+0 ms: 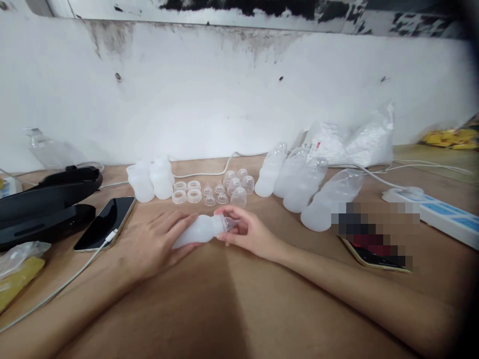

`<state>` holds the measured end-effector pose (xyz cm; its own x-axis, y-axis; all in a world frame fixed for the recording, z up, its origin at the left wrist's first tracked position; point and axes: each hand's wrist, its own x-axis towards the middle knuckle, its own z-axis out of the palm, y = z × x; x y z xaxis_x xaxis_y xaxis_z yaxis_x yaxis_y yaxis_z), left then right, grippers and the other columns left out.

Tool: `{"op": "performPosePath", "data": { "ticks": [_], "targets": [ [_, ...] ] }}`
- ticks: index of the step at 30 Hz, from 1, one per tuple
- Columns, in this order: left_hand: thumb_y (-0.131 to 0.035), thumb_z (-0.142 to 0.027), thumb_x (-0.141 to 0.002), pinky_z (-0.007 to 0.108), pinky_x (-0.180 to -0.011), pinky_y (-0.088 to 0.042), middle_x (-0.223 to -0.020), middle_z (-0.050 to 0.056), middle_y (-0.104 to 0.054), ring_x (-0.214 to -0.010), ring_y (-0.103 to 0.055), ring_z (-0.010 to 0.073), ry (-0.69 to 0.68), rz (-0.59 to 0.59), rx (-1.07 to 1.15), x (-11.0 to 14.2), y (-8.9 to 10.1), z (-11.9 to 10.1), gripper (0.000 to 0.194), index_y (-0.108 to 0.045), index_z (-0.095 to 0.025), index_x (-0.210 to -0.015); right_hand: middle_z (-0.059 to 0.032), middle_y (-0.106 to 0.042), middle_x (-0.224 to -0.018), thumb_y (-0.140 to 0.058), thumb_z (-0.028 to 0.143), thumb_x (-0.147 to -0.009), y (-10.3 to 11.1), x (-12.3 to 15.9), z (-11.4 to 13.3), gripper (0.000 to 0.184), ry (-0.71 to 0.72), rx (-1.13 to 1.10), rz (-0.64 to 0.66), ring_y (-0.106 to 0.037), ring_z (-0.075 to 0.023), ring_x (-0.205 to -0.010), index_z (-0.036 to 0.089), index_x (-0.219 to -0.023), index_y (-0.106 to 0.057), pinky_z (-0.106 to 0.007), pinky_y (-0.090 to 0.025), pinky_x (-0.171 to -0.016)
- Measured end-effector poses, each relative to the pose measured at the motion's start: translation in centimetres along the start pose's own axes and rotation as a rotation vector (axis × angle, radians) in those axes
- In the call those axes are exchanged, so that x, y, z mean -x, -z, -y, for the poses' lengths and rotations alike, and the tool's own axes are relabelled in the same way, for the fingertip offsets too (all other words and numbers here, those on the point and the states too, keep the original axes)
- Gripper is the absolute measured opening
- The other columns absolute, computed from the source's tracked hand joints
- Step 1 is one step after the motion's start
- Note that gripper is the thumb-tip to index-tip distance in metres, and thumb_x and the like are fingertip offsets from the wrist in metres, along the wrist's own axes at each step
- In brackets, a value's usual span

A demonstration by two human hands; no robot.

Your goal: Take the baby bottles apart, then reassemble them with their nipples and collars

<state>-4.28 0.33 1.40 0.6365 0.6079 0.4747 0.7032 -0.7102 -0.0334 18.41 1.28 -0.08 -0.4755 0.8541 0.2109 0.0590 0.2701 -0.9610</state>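
A frosted white baby bottle [199,229] lies tilted on its side above the table, its top pointing right. Wrapped round its body is my left hand [159,239], closed. My right hand [251,233] closes its fingers round the screw ring [220,223] at the neck, and a clear teat [232,224] sticks out of that ring. Just beyond my hands are several loose screw rings [179,196], several clear teats [210,200] and several clear dome caps [238,196]. White bottle bodies without tops [141,183] stand behind, to the left.
Several capped bottles [316,216] stand or lean at the right, near white plastic bags [370,137]. A power strip [445,212] and a phone [377,258] lie farther right. At left are a charging phone [105,222], its cable, and a black object [45,194].
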Motion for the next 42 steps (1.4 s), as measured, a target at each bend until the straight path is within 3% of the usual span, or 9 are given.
{"op": "performPosePath", "data": {
  "ticks": [6, 14, 18, 20, 23, 27, 31, 37, 42],
  "targets": [
    [-0.043, -0.017, -0.084, 0.043, -0.075, -0.042, -0.102, 0.014, -0.057, -0.092, -0.053, 0.0265, -0.177, -0.134, -0.244, 0.2, 0.1, -0.6, 0.031, -0.045, -0.015, -0.114, -0.0034, -0.062, -0.081, -0.063, 0.026, -0.070, -0.7, -0.3, 0.7, 0.037, -0.130, -0.259, -0.003, -0.062, -0.0141, -0.070, 0.016, -0.103, -0.050, -0.026, -0.052, -0.059],
    [-0.052, -0.037, -0.078, 0.041, -0.090, -0.040, -0.121, 0.007, -0.048, -0.110, -0.047, 0.0241, 0.135, 0.052, 0.301, -1.6, 1.9, 0.0, 0.045, -0.041, -0.022, -0.119, -0.0031, -0.063, -0.093, -0.068, 0.026, -0.064, 0.3, -0.2, 0.5, 0.044, -0.069, -0.171, -0.108, -0.062, -0.0139, -0.071, 0.021, -0.106, -0.053, -0.033, -0.052, -0.071],
    [-0.047, -0.042, -0.081, 0.031, -0.065, -0.053, -0.108, 0.004, -0.058, -0.085, -0.060, 0.0194, 0.314, 0.234, 0.606, -2.1, 2.2, 0.9, 0.034, -0.051, -0.025, -0.110, -0.0028, -0.061, -0.102, -0.071, 0.024, -0.061, 0.5, -0.1, 0.7, 0.048, -0.024, -0.050, -0.104, -0.061, -0.0126, -0.074, 0.024, -0.106, -0.056, -0.028, -0.051, -0.071],
    [-0.049, -0.041, -0.080, 0.030, -0.061, -0.053, -0.104, 0.004, -0.060, -0.081, -0.061, 0.0186, 0.338, 0.199, 0.606, -1.9, 1.9, 0.8, 0.033, -0.053, -0.023, -0.107, -0.0029, -0.061, -0.099, -0.071, 0.024, -0.060, 0.5, -0.1, 0.7, 0.049, -0.030, -0.069, -0.112, -0.062, -0.0126, -0.072, 0.023, -0.107, -0.055, -0.029, -0.052, -0.070],
    [-0.054, -0.032, -0.078, 0.036, -0.079, -0.049, -0.113, 0.006, -0.056, -0.101, -0.053, 0.0230, 0.137, -0.004, 0.338, -1.0, 1.2, 0.5, 0.037, -0.048, -0.023, -0.114, -0.0042, -0.064, -0.088, -0.066, 0.029, -0.068, 0.3, -0.3, 0.4, 0.039, -0.094, -0.237, -0.091, -0.063, -0.0132, -0.070, 0.018, -0.104, -0.056, -0.031, -0.052, -0.070],
    [-0.041, -0.011, -0.084, 0.042, -0.084, -0.043, -0.122, 0.007, -0.049, -0.112, -0.042, 0.0264, -0.280, -0.085, -0.052, 0.4, 0.8, 0.5, 0.040, -0.043, -0.026, -0.121, -0.0059, -0.065, -0.079, -0.059, 0.034, -0.075, 0.1, -0.4, 0.4, 0.027, -0.213, -0.441, 0.009, -0.065, -0.0139, -0.070, 0.012, -0.092, -0.058, -0.027, -0.053, -0.066],
    [-0.039, -0.008, -0.084, 0.038, -0.084, -0.044, -0.122, 0.005, -0.047, -0.113, -0.040, 0.0239, -0.385, -0.129, -0.125, 0.7, 1.0, 0.4, 0.040, -0.043, -0.029, -0.119, -0.0055, -0.064, -0.070, -0.056, 0.038, -0.077, 0.1, -0.4, 0.6, 0.030, -0.256, -0.449, 0.048, -0.065, -0.0141, -0.061, 0.011, -0.087, -0.059, -0.021, -0.053, -0.053],
    [-0.054, -0.037, -0.077, 0.046, -0.092, -0.039, -0.136, 0.015, -0.021, -0.122, -0.031, 0.0292, 0.062, -0.214, 0.355, -0.6, 1.3, -0.5, 0.066, -0.018, -0.023, -0.130, -0.0081, -0.065, -0.083, -0.061, 0.034, -0.073, 0.2, -0.5, 0.6, 0.030, -0.178, -0.452, -0.043, -0.064, -0.0143, -0.068, 0.011, -0.092, -0.059, -0.022, -0.054, -0.054],
    [-0.036, -0.038, -0.086, 0.039, -0.083, -0.045, -0.117, 0.007, -0.051, -0.106, -0.049, 0.0232, 0.338, 0.025, 0.385, -0.9, 1.6, -0.1, 0.038, -0.033, -0.023, -0.120, -0.0073, -0.065, -0.088, -0.066, 0.028, -0.069, 0.3, -0.4, 0.4, 0.036, -0.151, -0.357, -0.066, -0.065, -0.0148, -0.070, 0.014, -0.101, -0.057, -0.024, -0.056, -0.057]
  ]
}}
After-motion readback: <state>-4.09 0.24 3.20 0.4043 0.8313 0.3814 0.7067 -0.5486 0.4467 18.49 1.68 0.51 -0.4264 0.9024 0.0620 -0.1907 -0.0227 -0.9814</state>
